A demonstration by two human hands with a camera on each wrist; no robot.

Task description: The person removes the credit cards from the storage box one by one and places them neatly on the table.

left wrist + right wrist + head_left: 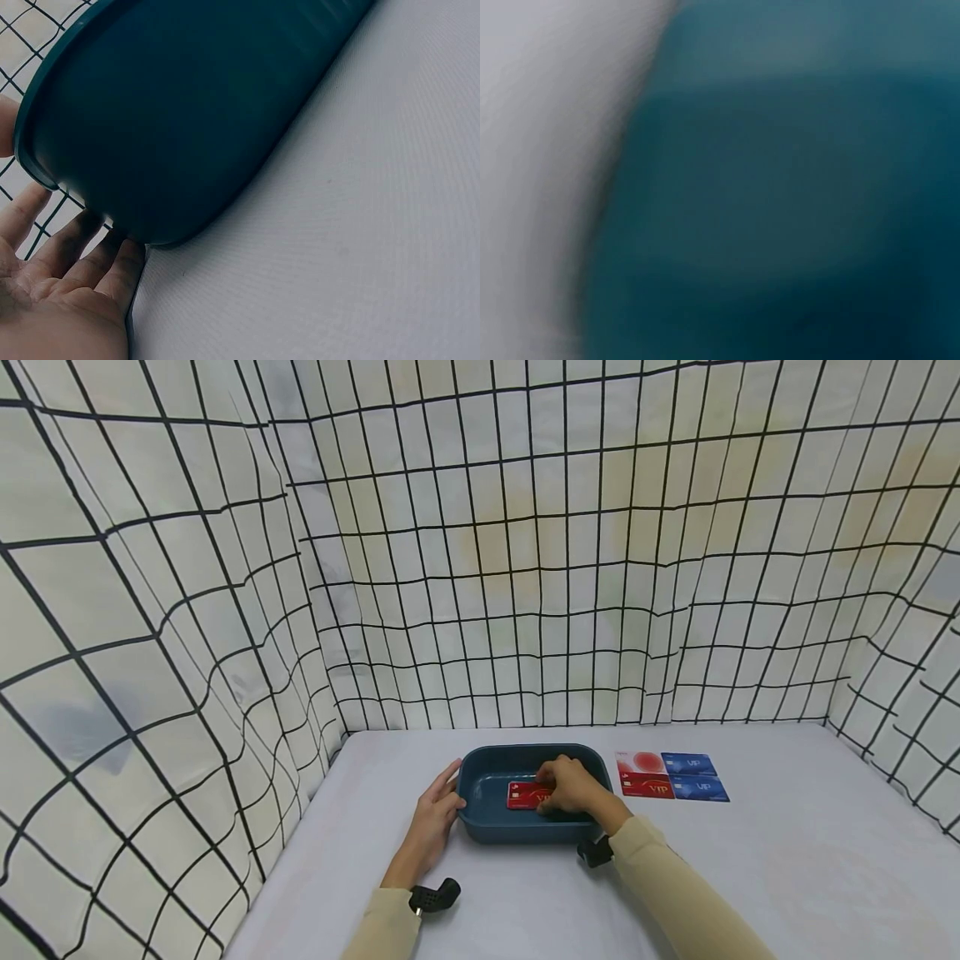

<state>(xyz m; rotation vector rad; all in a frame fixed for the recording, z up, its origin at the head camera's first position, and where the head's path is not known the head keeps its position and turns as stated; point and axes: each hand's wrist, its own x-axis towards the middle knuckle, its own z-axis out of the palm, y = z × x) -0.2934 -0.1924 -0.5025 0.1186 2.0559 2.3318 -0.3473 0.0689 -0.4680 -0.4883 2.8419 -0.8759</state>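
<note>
A dark blue plastic basin (480, 835) with rounded corners sits on the white table. My left hand (433, 818) holds its left end, thumb at the rim and fingers against the outer wall; in the left wrist view the fingers (112, 274) touch the basin wall (172, 120). My right hand (576, 787) reaches inside the basin, its fingers and thumb gripping the right part of a red VIP card (521, 795). That hand covers part of the card. The right wrist view shows only a blurred basin wall (765, 172).
Right of the basin, several cards lie side by side: a pale one with a red disc (637, 762), a red VIP card (647, 785) and blue VIP cards (701, 787). Black netting (525, 568) over white cloth stands behind and along both sides of the table (787, 827).
</note>
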